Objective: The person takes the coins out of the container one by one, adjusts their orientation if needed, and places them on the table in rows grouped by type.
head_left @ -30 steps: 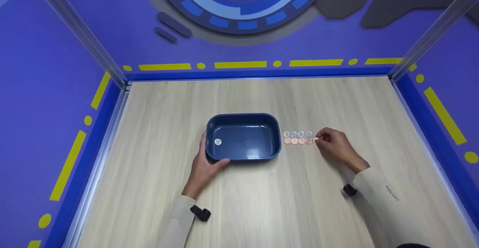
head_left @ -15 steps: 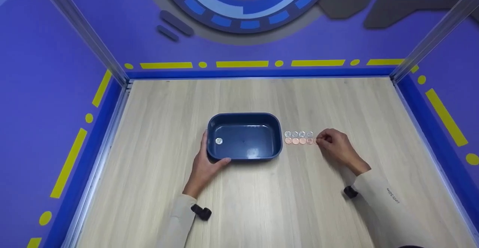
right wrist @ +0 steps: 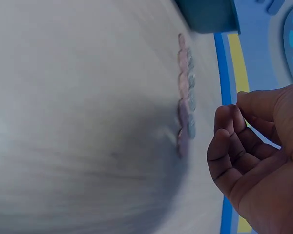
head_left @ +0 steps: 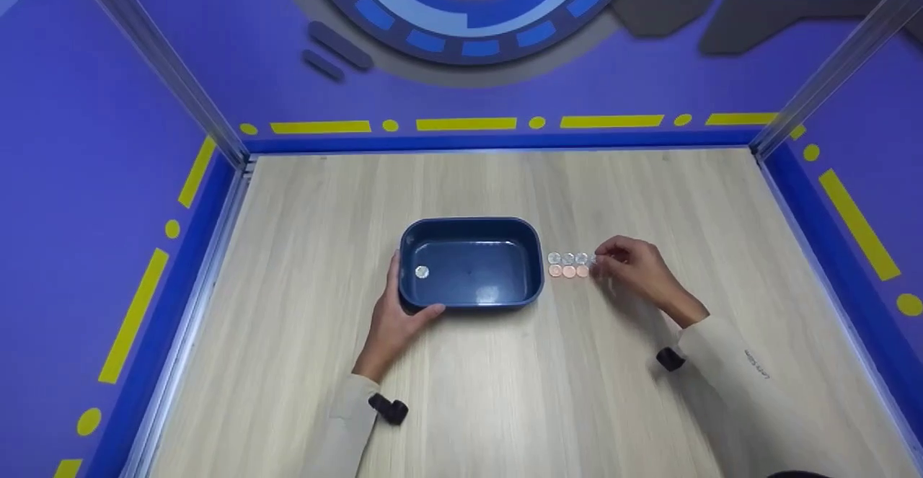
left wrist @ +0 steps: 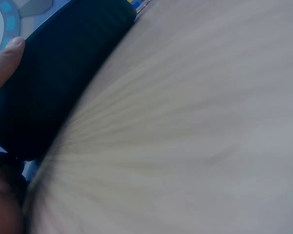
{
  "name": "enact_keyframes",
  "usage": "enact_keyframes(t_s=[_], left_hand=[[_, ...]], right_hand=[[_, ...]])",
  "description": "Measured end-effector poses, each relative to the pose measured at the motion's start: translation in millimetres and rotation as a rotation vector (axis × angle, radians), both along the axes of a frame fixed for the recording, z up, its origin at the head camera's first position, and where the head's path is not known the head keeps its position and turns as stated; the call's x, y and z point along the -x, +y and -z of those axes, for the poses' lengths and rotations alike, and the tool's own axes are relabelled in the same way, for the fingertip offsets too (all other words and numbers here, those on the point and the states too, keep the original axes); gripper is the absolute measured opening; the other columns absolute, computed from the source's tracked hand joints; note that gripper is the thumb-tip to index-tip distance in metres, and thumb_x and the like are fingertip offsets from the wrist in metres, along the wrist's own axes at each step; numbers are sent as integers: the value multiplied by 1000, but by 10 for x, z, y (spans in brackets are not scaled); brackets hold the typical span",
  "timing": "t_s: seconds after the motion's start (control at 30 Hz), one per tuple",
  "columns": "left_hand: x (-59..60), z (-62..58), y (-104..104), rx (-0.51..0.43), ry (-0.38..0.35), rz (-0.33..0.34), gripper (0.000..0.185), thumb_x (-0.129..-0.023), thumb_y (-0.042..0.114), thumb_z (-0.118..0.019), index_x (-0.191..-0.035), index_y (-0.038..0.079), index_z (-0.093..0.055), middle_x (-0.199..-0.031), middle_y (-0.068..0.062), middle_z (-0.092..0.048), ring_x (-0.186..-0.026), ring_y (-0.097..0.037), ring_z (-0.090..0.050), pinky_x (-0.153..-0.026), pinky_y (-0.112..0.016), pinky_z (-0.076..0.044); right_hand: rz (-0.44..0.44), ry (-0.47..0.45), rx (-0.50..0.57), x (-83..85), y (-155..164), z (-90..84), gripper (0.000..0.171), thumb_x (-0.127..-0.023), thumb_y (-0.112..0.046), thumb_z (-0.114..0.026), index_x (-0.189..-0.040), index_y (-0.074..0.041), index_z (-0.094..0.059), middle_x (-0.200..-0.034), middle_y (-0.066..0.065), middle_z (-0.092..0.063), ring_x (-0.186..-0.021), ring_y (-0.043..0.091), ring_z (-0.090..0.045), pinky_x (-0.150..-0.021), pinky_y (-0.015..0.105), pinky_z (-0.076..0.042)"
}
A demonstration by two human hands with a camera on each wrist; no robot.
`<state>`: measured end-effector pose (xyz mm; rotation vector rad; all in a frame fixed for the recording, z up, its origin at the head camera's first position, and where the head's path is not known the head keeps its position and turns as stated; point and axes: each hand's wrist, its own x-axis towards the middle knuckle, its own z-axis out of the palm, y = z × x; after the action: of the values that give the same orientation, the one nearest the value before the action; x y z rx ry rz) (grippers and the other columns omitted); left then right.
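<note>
Blue tray gripped by left hand; right hand over coins.

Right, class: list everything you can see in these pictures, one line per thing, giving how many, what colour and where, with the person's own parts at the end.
Tray: one, dark blue, middle of the table.
Coin in tray: one, silver, on the tray floor near its left end.
Silver coins: a short row, at least three showing, right of the tray, far row; its right end is hidden by the hand.
Copper coins: a short row, three showing, just in front of the silver row.
Table: one, pale wood grain, walled in purple with yellow markings.
Left hand: one, grips the tray's near-left corner.
Right hand: one, fingers curled at the right end of the coin rows; what it pinches cannot be seen.
</note>
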<state>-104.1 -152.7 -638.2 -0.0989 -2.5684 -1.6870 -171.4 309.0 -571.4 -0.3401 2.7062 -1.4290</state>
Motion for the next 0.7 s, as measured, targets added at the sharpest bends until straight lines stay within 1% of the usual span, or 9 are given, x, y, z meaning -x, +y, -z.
enact_keyframes(t_s=[0.17, 0.37, 0.5, 0.7], left_hand=[[-5, 17, -2, -2, -5, -5, 130, -83, 46, -97, -179, 24, -12, -178, -18, -32, -159, -43, -38, -127, -64, -33], [-1, 21, 6, -10, -15, 0, 131, -82, 49, -97, -179, 26, -12, -179, -16, -32, -160, -41, -37, -128, -62, -32], [-3, 11, 5, -23, -13, 1, 132, -81, 49, -97, -179, 25, -12, -178, -16, -32, -160, -41, -37, -128, -62, -31], [-3, -3, 1, -13, -8, -3, 132, -82, 49, -97, -179, 26, -12, -177, -18, -33, -159, -42, -38, -128, -62, -32]], right_hand=[[-33, 20, -52, 88, -140, -46, 7, -103, -1, -74, -108, 1, -78, -100, 12, -76, -86, 16, -63, -74, 19, -49], [-71, 21, -53, 146, -307, -71, 7, -103, -1, -74, -107, 1, -79, -100, 11, -77, -88, 18, -64, -76, 20, -50], [-97, 1, -32, 177, -437, -114, 6, -104, -5, -75, -106, 0, -79, -97, 11, -77, -86, 20, -66, -72, 20, -52], [-173, -16, -6, 229, -640, -204, 10, -104, -8, -76, -109, -1, -81, -95, 10, -77, -82, 20, -68, -64, 21, -53]])
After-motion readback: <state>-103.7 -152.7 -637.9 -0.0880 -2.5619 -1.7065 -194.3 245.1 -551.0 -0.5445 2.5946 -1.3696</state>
